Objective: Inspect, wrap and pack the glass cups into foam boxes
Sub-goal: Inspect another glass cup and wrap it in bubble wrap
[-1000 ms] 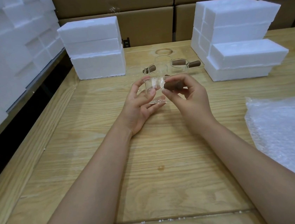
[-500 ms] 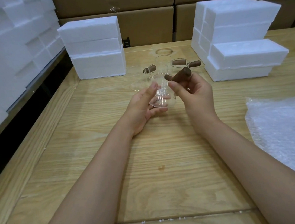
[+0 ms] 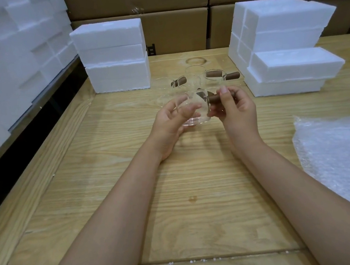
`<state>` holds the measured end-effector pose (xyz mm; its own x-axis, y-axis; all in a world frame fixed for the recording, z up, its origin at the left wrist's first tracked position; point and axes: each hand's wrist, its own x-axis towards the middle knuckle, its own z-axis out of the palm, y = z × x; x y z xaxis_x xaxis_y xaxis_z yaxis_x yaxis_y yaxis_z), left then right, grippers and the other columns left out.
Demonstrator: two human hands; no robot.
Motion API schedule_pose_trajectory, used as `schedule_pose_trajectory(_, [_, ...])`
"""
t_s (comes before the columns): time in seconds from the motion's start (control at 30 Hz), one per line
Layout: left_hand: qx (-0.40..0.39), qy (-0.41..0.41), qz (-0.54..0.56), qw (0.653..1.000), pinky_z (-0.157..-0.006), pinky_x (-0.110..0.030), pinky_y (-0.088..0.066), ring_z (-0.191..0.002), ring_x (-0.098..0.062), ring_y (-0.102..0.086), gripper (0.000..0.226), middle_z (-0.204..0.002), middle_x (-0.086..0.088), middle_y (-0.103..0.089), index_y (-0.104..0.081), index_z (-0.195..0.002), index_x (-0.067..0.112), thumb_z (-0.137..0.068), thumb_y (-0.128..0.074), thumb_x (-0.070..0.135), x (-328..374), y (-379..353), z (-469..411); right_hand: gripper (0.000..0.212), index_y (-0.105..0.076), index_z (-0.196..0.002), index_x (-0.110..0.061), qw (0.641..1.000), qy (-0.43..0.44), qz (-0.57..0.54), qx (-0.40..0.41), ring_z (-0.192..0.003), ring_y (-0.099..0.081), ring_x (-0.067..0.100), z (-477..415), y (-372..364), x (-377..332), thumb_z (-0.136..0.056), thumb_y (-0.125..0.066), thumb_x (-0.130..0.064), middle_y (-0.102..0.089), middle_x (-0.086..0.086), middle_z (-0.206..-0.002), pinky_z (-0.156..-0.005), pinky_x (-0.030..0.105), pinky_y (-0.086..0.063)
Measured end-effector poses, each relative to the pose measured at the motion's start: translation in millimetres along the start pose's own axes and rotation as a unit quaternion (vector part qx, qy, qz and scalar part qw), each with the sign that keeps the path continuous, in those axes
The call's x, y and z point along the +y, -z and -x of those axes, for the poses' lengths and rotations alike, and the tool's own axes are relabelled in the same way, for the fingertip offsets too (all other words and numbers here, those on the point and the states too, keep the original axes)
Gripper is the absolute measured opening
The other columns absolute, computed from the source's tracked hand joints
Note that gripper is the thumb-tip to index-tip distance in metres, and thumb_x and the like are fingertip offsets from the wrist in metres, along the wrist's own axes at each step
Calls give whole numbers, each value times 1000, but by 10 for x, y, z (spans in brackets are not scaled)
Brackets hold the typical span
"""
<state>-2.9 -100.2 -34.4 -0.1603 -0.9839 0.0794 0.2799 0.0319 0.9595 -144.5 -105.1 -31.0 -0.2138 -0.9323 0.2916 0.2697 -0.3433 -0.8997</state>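
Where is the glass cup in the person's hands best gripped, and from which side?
Take the glass cup by its brown wooden handle, coming from the right: it juts sideways from the clear wall, giving a firm pinch, as the right hand shows. The left hand cradles the smooth body opposite.
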Motion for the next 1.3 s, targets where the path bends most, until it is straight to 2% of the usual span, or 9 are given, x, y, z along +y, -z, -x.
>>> schedule_pose_trajectory(0.1, [15,-20,-31,999,-88,-37,-52,-92,-18,-66,53,-102,-6,-71,-52,-119,5,-73,-77,7,-44,17,-13,16,-54,-85,-12,999,-33,-10,11,-54,-56,9,-21,0,14,-99,-47,-8,-58,6,-74,-53,24,-49])
schedule_pose_trajectory(0.17, [17,-42,-57,997,-82,-31,-53,-93,-15,-65,45,-105,-8,-69,-52,-109,13,-72,-75,2,-58,8,-8,19,-53,-82,-12,998,-62,-11,25,-51,-52,11,-32,-3,29,-98,-45,-6,-57,5,-69,-49,25,-45])
schedule_pose_trajectory(0.37, [6,-100,-145,984,-88,-40,-48,-101,-14,-59,62,-115,-6,-67,-52,-111,21,-62,-84,-1,-102,-20,8,29,-50,-73,-13,989,-133,7,59,-38,-36,11,-63,31,92,-100,-42,-22,-50,-7,-47,-39,19,-29])
schedule_pose_trajectory(0.57, [-25,-113,-156,981,-92,-20,-46,-119,-10,-56,73,-118,2,-62,-53,-112,24,-57,-82,-15,-124,-19,-9,21,-48,-74,-11,984,-152,-19,91,-35,-32,9,-76,42,101,-89,-35,-5,-50,-6,-44,-37,17,-25])
schedule_pose_trajectory(0.73, [-44,-120,-157,979,-93,-13,-41,-111,6,-56,76,-126,1,-56,-48,-111,18,-57,-72,-29,-119,-18,-9,24,-49,-72,-13,990,-108,-7,93,-37,-38,6,-67,30,110,-89,-36,-4,-53,-8,-45,-38,17,-29])
schedule_pose_trajectory(0.9, [-35,-121,-153,980,-115,-29,-31,-127,-5,-49,74,-130,8,-53,-47,-111,17,-59,-69,-31,-125,7,-18,25,-49,-71,-14,995,-71,17,69,-40,-40,4,-53,36,113,-89,-35,-4,-55,-9,-46,-40,16,-33])
schedule_pose_trajectory(1.0, [-27,-124,-161,979,-107,-21,-37,-121,3,-51,75,-130,4,-53,-49,-113,15,-57,-70,-31,-132,5,-22,26,-50,-72,-14,993,-86,21,77,-39,-40,4,-67,40,118,-90,-35,-4,-55,-10,-46,-39,16,-32])
schedule_pose_trajectory(1.2, [-13,-134,-187,973,-109,-27,-39,-126,-13,-53,78,-134,-7,-57,-56,-122,13,-55,-81,-19,-132,-6,-28,24,-48,-74,-12,984,-144,34,102,-33,-34,5,-93,68,130,-91,-33,-4,-48,3,-59,-36,14,-25])
schedule_pose_trajectory(1.3, [-1,-120,-193,974,-103,-21,-42,-121,-7,-56,77,-129,-4,-61,-58,-122,15,-55,-85,-12,-114,-15,-12,24,-47,-73,-12,982,-151,49,99,-31,-31,4,-109,91,144,-91,-33,-6,-46,-5,-48,-36,14,-22])
